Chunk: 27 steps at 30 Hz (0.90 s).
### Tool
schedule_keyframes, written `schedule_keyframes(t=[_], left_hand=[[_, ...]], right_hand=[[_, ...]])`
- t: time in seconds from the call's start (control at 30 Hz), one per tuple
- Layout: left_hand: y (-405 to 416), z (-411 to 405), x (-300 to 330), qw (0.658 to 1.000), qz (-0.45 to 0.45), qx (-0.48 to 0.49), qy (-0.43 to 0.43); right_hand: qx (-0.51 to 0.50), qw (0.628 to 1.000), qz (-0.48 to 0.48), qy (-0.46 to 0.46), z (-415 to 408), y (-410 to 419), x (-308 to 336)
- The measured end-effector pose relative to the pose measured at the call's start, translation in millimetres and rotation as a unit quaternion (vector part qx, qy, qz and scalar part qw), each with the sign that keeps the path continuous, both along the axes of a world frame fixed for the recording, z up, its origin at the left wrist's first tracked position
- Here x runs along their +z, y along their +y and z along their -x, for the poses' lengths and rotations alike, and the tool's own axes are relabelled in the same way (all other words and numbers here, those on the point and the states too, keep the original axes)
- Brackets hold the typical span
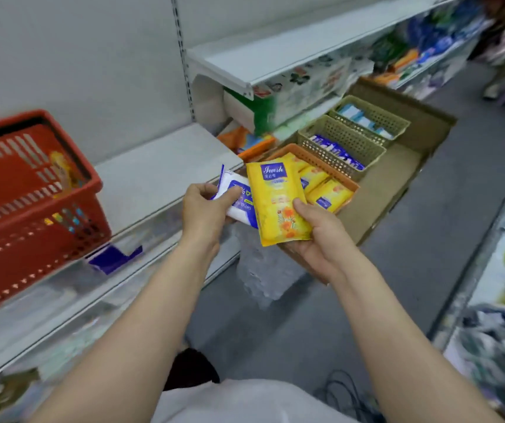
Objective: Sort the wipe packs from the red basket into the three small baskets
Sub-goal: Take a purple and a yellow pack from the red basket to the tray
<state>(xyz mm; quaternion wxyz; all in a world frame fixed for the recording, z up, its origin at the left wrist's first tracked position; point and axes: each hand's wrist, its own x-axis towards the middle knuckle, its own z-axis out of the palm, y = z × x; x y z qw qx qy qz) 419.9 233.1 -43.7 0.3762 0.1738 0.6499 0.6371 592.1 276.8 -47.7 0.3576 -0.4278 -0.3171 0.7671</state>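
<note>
The yellow wipe pack (pixel 278 203) was a flat pouch with a blue logo patch near its top and orange flowers printed low on its front. The right hand (pixel 318 239) grasped it from below, thumb pressed on its right edge, holding it tilted above the near end of the orange basket (pixel 336 175). The left hand (pixel 205 209) pinched a white-and-blue wipe pack (pixel 239 199), which lay partly behind the yellow one.

The orange basket held more yellow packs. Beyond it stood two olive mesh baskets: the middle basket (pixel 348 138) with blue-and-white packs, the far basket (pixel 379 117) with pale blue ones. All three sat in a shallow cardboard tray (pixel 422 138) on the floor. The red basket (pixel 31 215) rested on a white shelf (pixel 153 175) to the left, well apart from the hands.

The held pack covered the orange basket's near corner. Inside the red basket a yellowish shape, possibly another pack, was blurred. Goods on the shelves at right were smeared and could not be made out.
</note>
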Motion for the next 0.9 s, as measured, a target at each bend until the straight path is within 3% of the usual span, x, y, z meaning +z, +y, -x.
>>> schedule_keyframes(t=[0.27,0.63,0.9], left_hand=[[53,-43,-16,0.972,0.117,-0.201,0.012],[205,-29,-45,0.995,0.09,-0.01,-0.036],[252,-8,-51,0.987,0.128,0.089,-0.032]], right_hand=[[-0.033,0.999,0.007,-0.025,-76,65,-17],[-0.003,0.963,-0.111,-0.245,-122,249,-14],[0.095,0.946,-0.134,-0.28,-90,360,-42]])
